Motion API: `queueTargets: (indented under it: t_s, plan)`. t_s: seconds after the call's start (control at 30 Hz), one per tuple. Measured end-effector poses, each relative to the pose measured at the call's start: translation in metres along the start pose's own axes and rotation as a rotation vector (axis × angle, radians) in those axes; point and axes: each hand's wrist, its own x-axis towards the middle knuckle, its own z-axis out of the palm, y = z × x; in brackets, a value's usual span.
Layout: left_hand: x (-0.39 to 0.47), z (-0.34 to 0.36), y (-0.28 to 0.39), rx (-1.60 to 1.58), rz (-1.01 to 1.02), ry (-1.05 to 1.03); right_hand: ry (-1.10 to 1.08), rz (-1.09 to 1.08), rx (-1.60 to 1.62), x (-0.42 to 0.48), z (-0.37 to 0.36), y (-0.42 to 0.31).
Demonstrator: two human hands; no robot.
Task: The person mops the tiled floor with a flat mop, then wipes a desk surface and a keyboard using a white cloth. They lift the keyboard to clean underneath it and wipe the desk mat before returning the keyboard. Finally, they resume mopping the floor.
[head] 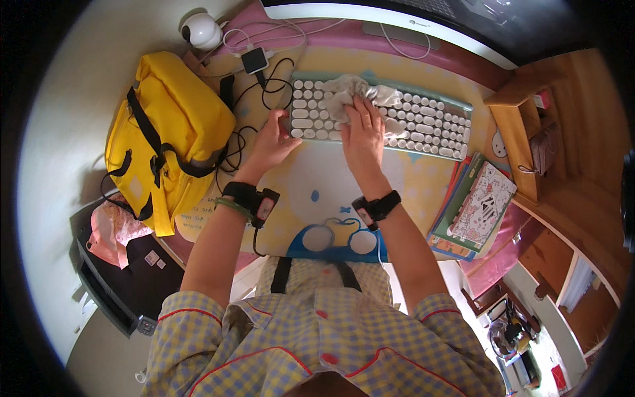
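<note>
A keyboard [431, 124] with round white keys and a pale green frame lies on a yellow desk mat [412, 188] with a cartoon print. My right hand [363, 129] presses a crumpled whitish cloth [349, 89] onto the keys left of the keyboard's middle. Part of the cloth spreads out to the right of my fingers. At the keyboard's left end, my left hand [273, 141] holds the edge between thumb and fingers. The keys under the cloth and under my right hand are hidden.
A yellow bag [171, 134] with black straps stands on the left, beside black cables [243, 149] and a small black box [255, 60]. A white camera [202, 31] and a monitor [397, 20] are behind. Stacked notebooks [478, 203] and a wooden shelf [526, 139] lie rightward.
</note>
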Motion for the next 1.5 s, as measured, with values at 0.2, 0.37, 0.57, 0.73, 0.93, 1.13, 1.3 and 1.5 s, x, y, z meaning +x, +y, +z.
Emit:
queueTargets:
  t_s: [0.2, 0.37, 0.57, 0.73, 0.93, 1.13, 1.3, 1.5]
  plan:
    - [-0.004, -0.004, 0.002, 0.028, -0.021, 0.021, -0.116, 0.0, 0.106, 0.016, -0.017, 0.029]
    - [-0.002, 0.002, 0.007, 0.004, -0.015, 0.035, -0.065, -0.039, -0.252, 0.028, 0.007, 0.014]
    - [-0.007, -0.005, 0.012, 0.035, -0.076, 0.054, -0.188, -0.163, 0.012, 0.001, -0.009, 0.009]
    - [-0.008, 0.001, 0.027, 0.094, -0.015, 0.138, -0.088, -0.167, -0.263, 0.01, -0.018, 0.033]
    - [-0.001, 0.018, 0.058, 0.355, 0.33, 0.17, 0.005, -0.037, -0.217, 0.006, 0.008, 0.002]
    - [0.013, 0.006, 0.035, 0.086, 0.304, 0.088, -0.066, -0.172, -0.146, 0.015, -0.036, 0.063]
    - [0.018, 0.017, 0.029, 0.204, 0.316, 0.161, 0.282, 0.135, -0.107, 0.008, 0.017, 0.047]
    - [0.013, 0.02, 0.038, 0.062, 0.151, 0.111, -0.06, -0.01, 0.185, -0.004, -0.023, 0.025]
